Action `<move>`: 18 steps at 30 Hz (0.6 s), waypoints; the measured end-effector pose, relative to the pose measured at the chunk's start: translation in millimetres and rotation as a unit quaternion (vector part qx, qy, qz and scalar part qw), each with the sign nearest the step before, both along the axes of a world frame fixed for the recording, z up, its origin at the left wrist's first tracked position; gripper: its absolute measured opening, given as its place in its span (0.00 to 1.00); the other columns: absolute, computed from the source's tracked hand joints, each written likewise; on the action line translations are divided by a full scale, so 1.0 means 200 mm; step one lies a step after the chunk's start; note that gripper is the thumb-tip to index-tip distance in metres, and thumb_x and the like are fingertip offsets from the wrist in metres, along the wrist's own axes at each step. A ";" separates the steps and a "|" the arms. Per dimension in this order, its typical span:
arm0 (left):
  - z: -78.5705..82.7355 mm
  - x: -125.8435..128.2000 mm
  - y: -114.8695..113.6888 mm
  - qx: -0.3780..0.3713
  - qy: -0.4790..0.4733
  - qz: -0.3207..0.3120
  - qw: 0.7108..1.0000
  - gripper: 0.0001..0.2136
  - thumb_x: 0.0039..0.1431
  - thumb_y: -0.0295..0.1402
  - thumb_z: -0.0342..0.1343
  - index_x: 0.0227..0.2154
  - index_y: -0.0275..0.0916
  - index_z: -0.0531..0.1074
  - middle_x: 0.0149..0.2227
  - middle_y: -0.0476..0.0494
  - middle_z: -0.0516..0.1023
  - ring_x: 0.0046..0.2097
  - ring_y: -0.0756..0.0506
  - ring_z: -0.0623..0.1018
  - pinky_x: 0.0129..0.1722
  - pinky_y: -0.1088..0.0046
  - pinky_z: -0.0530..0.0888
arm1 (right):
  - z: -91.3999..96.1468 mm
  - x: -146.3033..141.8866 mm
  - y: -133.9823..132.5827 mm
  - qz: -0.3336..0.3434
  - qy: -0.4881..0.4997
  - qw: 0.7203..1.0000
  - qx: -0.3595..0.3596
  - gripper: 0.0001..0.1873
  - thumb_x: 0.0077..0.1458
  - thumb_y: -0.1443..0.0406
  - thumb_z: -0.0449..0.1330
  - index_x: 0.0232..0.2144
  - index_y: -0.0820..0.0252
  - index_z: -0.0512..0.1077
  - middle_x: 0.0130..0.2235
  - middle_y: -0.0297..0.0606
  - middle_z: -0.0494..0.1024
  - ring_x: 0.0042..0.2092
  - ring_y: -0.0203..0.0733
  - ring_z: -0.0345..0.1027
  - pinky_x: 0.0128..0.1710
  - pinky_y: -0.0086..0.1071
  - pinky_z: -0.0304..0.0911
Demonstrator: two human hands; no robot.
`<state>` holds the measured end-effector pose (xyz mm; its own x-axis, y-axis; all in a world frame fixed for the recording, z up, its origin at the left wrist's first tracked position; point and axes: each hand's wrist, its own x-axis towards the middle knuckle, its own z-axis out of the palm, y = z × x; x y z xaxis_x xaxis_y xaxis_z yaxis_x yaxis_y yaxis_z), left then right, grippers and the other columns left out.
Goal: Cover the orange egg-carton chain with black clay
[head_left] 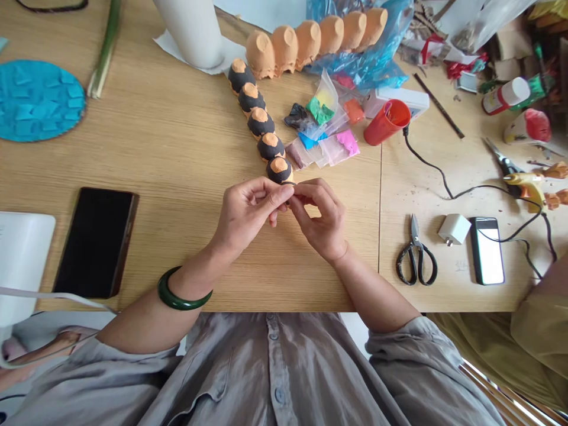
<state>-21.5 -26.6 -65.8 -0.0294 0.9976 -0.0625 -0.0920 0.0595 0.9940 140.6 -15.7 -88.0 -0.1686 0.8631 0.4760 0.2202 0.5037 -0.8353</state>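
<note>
Left hand (239, 216) and right hand (322, 216) meet at near end of black-orange pieces (261, 123); fingers pinched narrow, grip hidden, can't tell what's held. Orange pieces (307, 42) beyond.

Wide passage over bare tabletop (164, 148) left of black-orange row (261, 123); clay packets (320, 111), red cup (380, 127) block right

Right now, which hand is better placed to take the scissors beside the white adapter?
Probably the right hand: the scissors lie on its side, and the left hand is farther off.
</note>
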 end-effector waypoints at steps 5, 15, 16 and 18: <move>-0.01 0.00 0.01 0.010 0.002 0.007 1.000 0.14 0.64 0.44 0.72 0.30 0.40 0.81 0.25 0.49 0.78 0.23 0.52 0.71 0.21 0.74 0.69 | 0.02 -0.01 -0.01 0.009 0.046 0.996 -0.071 0.12 0.71 0.53 0.65 0.39 0.53 0.78 0.38 0.36 0.81 0.38 0.37 0.76 0.39 0.36 0.80; -0.03 -0.03 0.07 -0.055 -0.112 0.080 0.989 0.11 0.61 0.40 0.70 0.42 0.41 0.83 0.41 0.44 0.88 0.36 0.49 0.84 0.39 0.71 0.85 | 0.03 -0.01 0.04 0.107 0.294 0.872 -0.377 0.20 0.57 0.48 0.76 0.39 0.55 0.83 0.35 0.31 0.84 0.31 0.33 0.73 0.35 0.33 0.83; -0.03 -0.03 0.07 -0.068 -0.129 0.078 0.986 0.09 0.61 0.36 0.68 0.42 0.40 0.82 0.42 0.44 0.88 0.38 0.48 0.85 0.41 0.70 0.86 | 0.03 -0.01 0.04 0.107 0.294 0.871 -0.379 0.20 0.57 0.48 0.76 0.39 0.56 0.83 0.35 0.31 0.84 0.32 0.33 0.74 0.34 0.33 0.83; -0.03 -0.04 0.08 -0.097 -0.162 0.077 0.979 0.08 0.58 0.28 0.63 0.40 0.39 0.82 0.41 0.44 0.86 0.38 0.49 0.84 0.42 0.72 0.85 | 0.02 -0.01 0.04 0.104 0.289 0.875 -0.376 0.21 0.56 0.46 0.76 0.38 0.56 0.83 0.35 0.32 0.84 0.31 0.33 0.74 0.33 0.32 0.82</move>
<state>-29.3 -10.8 -71.3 -0.1263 0.9514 -0.2808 -0.4236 0.2043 0.8825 139.4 -6.8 -83.1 -0.2772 0.9482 -0.1550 -0.3785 -0.2560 -0.8895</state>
